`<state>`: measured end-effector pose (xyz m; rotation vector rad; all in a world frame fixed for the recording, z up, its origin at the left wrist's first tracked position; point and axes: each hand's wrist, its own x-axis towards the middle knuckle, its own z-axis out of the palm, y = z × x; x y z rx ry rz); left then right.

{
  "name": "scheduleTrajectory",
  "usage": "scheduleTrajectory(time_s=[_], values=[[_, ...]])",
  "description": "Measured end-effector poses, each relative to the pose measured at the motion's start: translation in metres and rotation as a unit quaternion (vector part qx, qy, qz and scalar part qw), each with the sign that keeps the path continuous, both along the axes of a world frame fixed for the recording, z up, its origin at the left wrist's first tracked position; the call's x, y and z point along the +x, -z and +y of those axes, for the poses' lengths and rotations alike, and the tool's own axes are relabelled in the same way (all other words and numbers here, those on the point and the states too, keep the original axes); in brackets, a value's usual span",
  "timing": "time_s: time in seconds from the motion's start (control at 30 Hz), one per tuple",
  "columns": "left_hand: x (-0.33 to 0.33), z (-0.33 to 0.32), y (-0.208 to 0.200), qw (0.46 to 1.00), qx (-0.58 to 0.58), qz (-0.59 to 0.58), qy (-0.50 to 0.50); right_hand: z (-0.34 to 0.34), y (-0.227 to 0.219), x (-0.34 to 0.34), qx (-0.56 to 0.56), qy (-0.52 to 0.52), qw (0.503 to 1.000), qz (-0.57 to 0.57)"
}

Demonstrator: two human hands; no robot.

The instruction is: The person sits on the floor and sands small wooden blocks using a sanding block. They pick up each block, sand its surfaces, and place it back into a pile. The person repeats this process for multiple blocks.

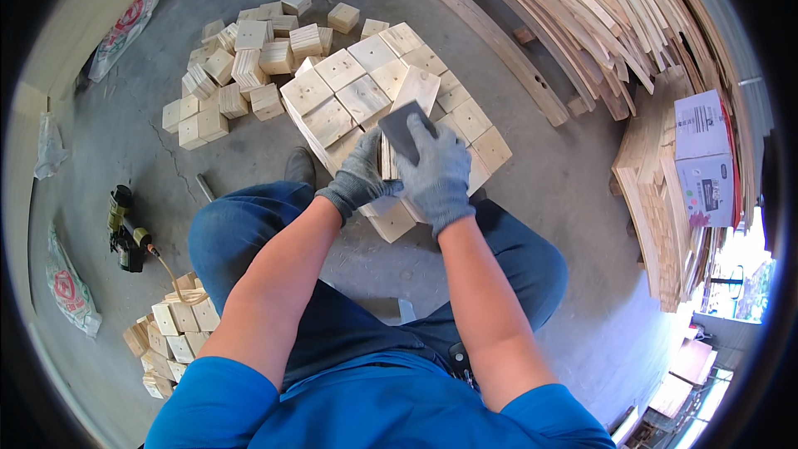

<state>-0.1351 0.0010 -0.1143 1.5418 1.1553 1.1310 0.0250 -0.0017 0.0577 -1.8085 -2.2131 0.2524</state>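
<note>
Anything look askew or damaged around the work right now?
Yes: one block seems to sit raised above the otherwise neat stack. Also, the floor shows what looks like a thin crack near the jumbled heap.

Head fisheye, facing down
From afar I look out from the wearer's head, over the blue shirt [391, 403], left hand [362, 171] and right hand [436, 170] close at centre, floor [582, 187] farther below, straight edges bending
</note>
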Motion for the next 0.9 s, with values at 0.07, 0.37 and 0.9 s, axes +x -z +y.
scheduleTrajectory(time_s=[0.07, 0.37, 0.9], values=[[-0.003, -0.003, -0.017, 0.999, 0.011, 0.045, -0.001, -0.034, -0.006, 0.008, -0.034, -0.002, 0.999, 0.006], [-0.001, -0.001, -0.023, 1.000, 0.009, 0.020, 0.022, -0.066, -0.001, 0.020, -0.024, -0.029, 0.999, -0.005], [-0.002, -0.001, -0.006, 0.998, 0.019, 0.057, -0.004, -0.031, -0.004, 0.012, -0.038, -0.012, 0.999, 0.005]])
